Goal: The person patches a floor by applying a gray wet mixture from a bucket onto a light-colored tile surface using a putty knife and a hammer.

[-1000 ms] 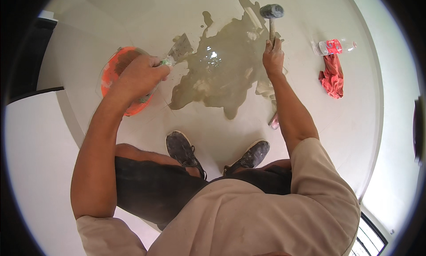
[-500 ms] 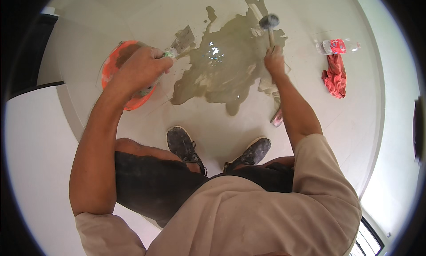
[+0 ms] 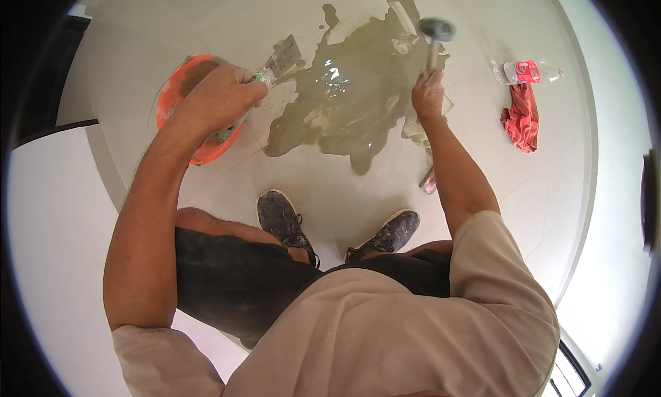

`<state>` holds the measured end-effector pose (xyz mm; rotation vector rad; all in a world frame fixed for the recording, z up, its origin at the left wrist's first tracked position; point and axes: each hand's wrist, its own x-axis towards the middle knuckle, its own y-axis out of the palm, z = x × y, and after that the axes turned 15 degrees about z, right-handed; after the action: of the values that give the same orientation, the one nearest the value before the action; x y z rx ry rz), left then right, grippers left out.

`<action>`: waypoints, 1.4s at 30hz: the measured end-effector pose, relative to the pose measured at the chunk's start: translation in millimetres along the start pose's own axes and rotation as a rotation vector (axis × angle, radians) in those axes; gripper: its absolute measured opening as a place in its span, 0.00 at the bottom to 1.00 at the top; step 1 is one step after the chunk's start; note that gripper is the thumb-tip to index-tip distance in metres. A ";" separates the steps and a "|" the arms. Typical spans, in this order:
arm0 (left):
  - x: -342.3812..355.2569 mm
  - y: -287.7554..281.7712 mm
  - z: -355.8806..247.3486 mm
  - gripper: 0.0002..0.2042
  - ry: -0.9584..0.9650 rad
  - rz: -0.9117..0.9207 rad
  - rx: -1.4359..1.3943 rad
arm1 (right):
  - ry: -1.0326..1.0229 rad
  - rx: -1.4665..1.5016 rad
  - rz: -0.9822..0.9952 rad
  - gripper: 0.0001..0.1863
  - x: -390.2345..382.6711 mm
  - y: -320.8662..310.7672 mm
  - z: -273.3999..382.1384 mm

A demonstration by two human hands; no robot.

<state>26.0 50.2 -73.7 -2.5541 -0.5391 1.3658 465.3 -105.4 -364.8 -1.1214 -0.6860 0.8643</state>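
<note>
Above the floor [image 3: 332, 208]: left hand [image 3: 228, 94], closed, is gripping putty knife [image 3: 284, 55]; right hand [image 3: 428, 95], closed, is gripping rubber mallet [image 3: 437, 29].

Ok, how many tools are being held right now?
2: a scraper in the left hand, near the orange bucket, and a mallet in the right hand. Each is partly covered by the gripping hand.

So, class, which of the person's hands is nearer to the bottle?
Right. The right hand, gripping the mallet, is left of the bottle; the left hand, holding the scraper, is much farther left, near the bucket.
</note>
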 end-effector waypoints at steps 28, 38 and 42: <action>-13.1 2.4 7.9 0.13 -0.044 -0.032 -0.027 | 0.108 0.094 0.228 0.21 15.9 -19.3 50.4; -18.1 3.3 13.8 0.14 -0.044 -0.041 -0.036 | 0.118 0.145 0.282 0.20 25.2 -28.8 68.7; -18.6 1.5 16.3 0.14 -0.059 -0.046 -0.009 | 0.111 0.154 0.043 0.22 5.5 -19.6 79.9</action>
<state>3.4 41.3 -69.1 -2.4988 -0.6118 1.4305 406.5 -66.6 -321.9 -1.0404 -0.4965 0.8699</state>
